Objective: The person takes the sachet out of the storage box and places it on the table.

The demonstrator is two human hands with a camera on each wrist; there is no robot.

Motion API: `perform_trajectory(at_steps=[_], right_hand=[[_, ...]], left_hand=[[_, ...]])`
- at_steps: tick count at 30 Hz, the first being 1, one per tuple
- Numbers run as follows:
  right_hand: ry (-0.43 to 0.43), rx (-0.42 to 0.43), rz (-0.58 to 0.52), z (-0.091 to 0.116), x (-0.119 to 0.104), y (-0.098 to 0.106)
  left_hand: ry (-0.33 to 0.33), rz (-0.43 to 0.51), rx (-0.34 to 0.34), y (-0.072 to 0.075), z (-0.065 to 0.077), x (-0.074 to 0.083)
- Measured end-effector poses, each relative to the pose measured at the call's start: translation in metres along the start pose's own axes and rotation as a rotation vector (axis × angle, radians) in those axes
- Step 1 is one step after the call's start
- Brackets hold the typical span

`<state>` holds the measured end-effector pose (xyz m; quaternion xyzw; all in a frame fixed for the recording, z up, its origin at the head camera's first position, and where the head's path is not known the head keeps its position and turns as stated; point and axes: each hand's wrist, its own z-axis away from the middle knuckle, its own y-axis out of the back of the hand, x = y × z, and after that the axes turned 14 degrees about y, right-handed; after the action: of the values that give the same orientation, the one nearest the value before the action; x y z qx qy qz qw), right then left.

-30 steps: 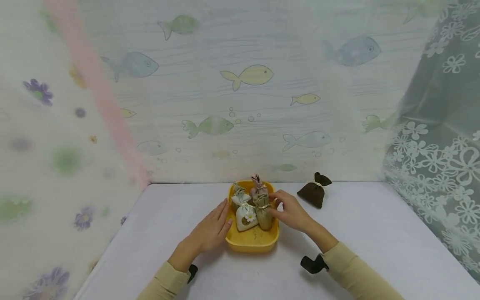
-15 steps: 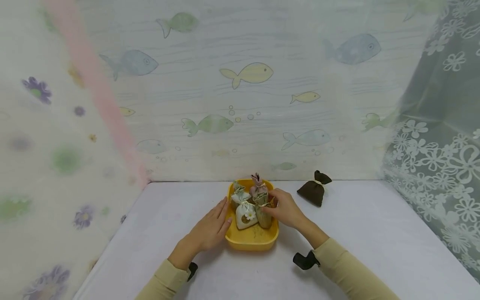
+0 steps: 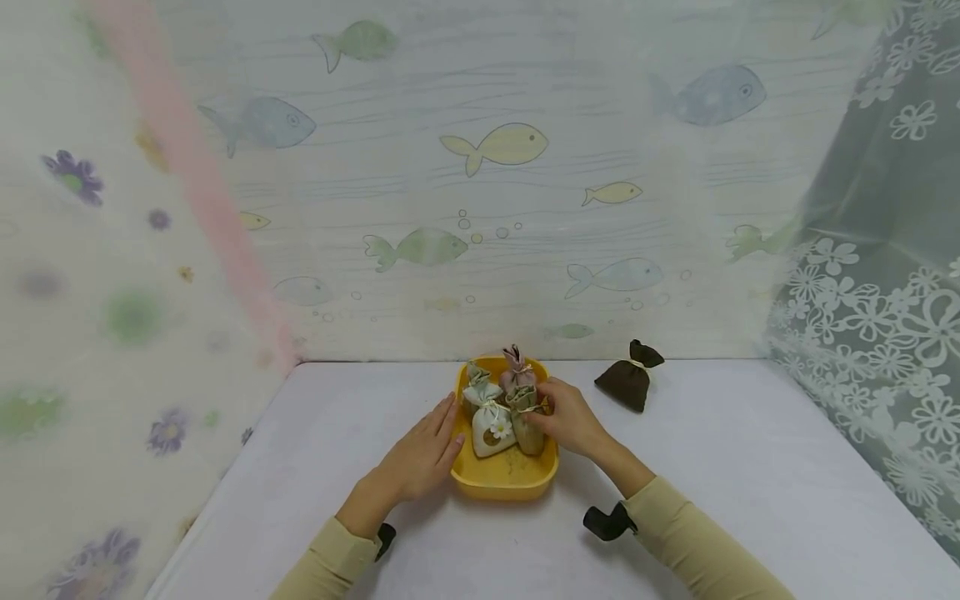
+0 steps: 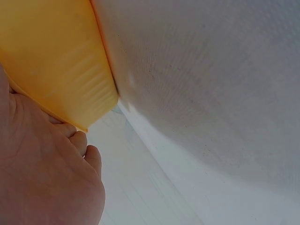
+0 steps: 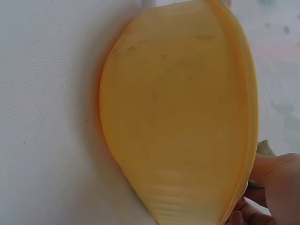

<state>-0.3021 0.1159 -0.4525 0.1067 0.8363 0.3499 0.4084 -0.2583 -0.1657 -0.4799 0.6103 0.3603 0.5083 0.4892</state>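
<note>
So the landmark here is a yellow, rounded-rectangular plastic tub (image 3: 502, 479) on a white-covered table (image 3: 712, 450). The left hand (image 3: 412, 458) lies along the tub's left side with fingers pretty much straight, touching the rim but not grasping anything. The right hand (image 3: 573, 421) reaches over the tub's right rim, thumb and fingers pinching an olive-tan cloth pouch with a tied neck (image 3: 531, 440), which sits inside the tub on the right.

Left of that pouch, also in the tub, is a whitish cloth pouch with a daisy on its front (image 3: 489, 437). Toward the tub's back there's a dusty-pink cloth pouch (image 3: 517, 377) and a grey-green cloth pouch (image 3: 477, 375), partly hidden. A dark brown cloth pouch with a pale tie (image 3: 624, 385) lies outside, well to the tub's right. Behind the tub hangs a pale fish-print sheet (image 3: 502, 196).
</note>
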Motion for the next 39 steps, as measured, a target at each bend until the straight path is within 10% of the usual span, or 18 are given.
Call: perform_trajectory(at_steps=[39], right_hand=[[0.156,0.065,-0.009,0.009,-0.028,0.039]], left_hand=[[-0.012,0.015,-0.013,0.005,-0.001,0.001]])
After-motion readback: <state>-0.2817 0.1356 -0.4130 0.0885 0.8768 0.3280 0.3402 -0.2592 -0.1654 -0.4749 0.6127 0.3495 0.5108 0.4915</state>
